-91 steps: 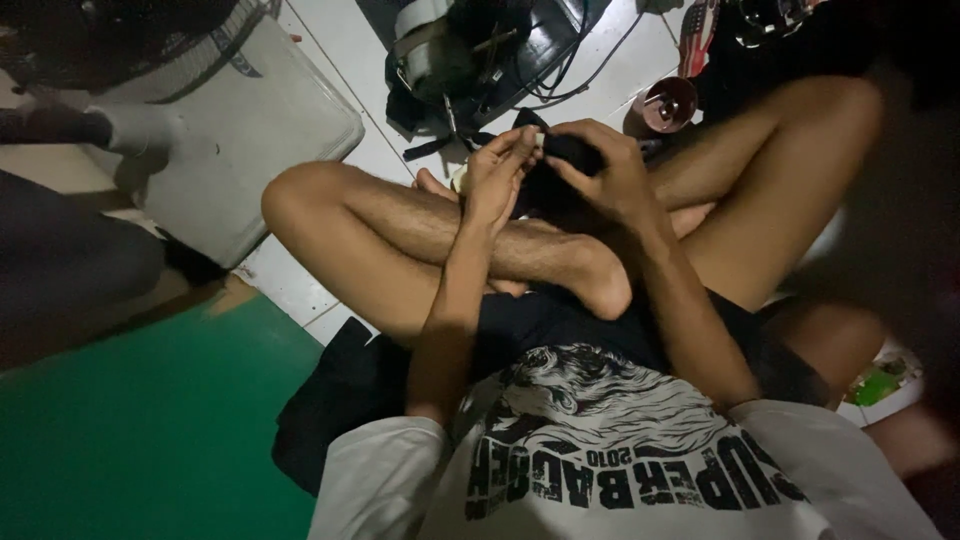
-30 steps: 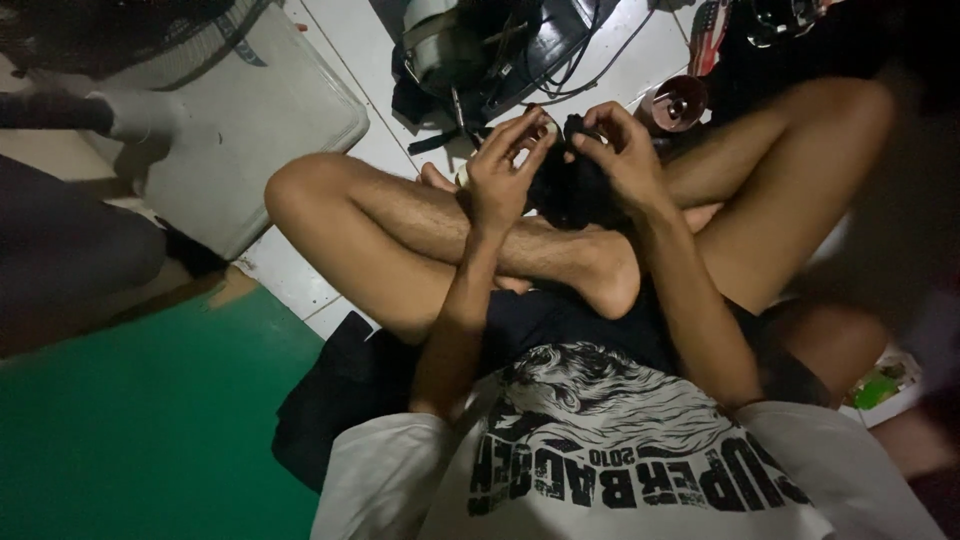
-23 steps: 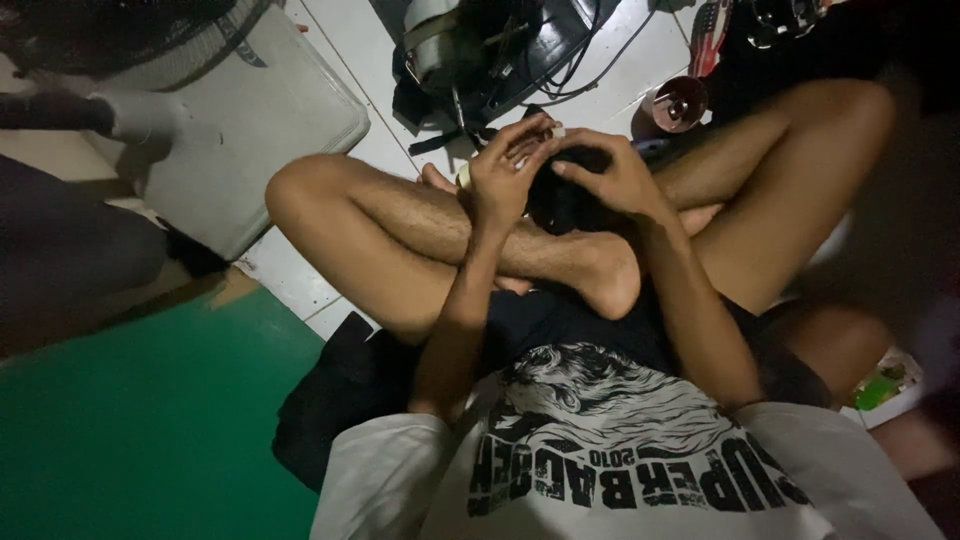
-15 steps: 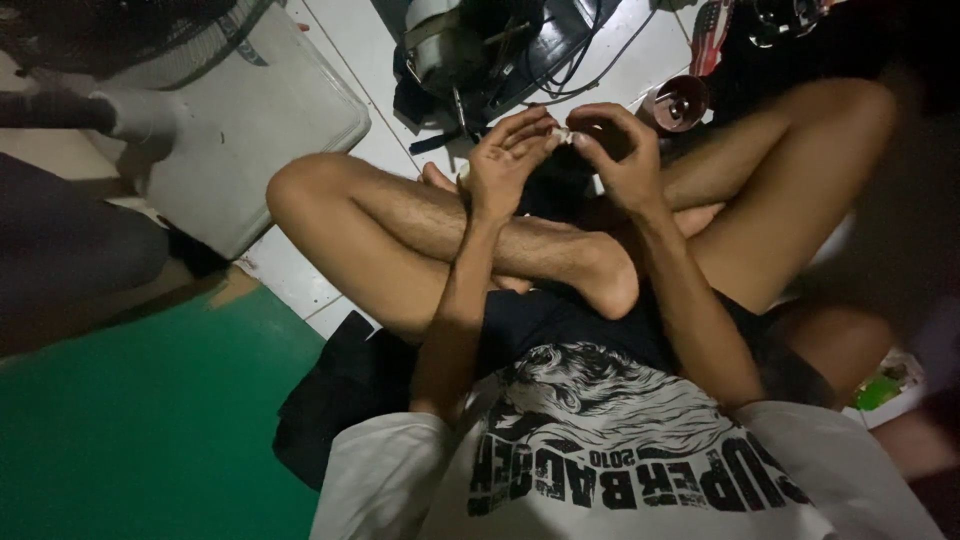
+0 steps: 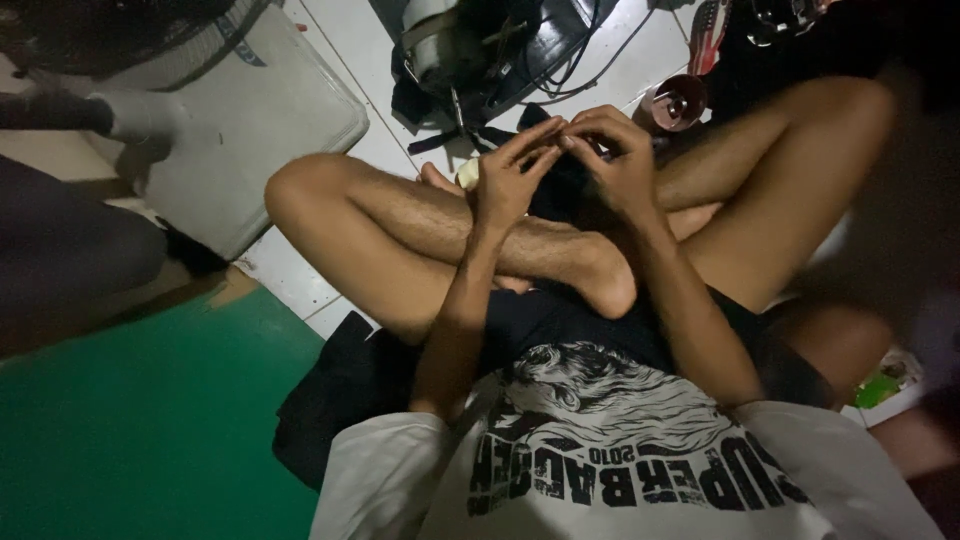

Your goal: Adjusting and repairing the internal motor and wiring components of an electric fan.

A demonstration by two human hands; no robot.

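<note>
Seated person, legs crossed on white tiled floor (image 5: pixel 340 60), seen from above. Left hand (image 5: pixel 505 180) and right hand (image 5: pixel 620 160) raised together over the shins, fingertips meeting around a small item too dark to identify; a dark object (image 5: pixel 560 195) lies just beneath them. White rag or tape (image 5: pixel 467 175) beside left wrist. Dark red round cup (image 5: pixel 675 103) near right knee. Machine with cables (image 5: pixel 470 50) ahead. Pale plastic lid (image 5: pixel 250 120) at left; green mat (image 5: pixel 150 430) below it.
</note>
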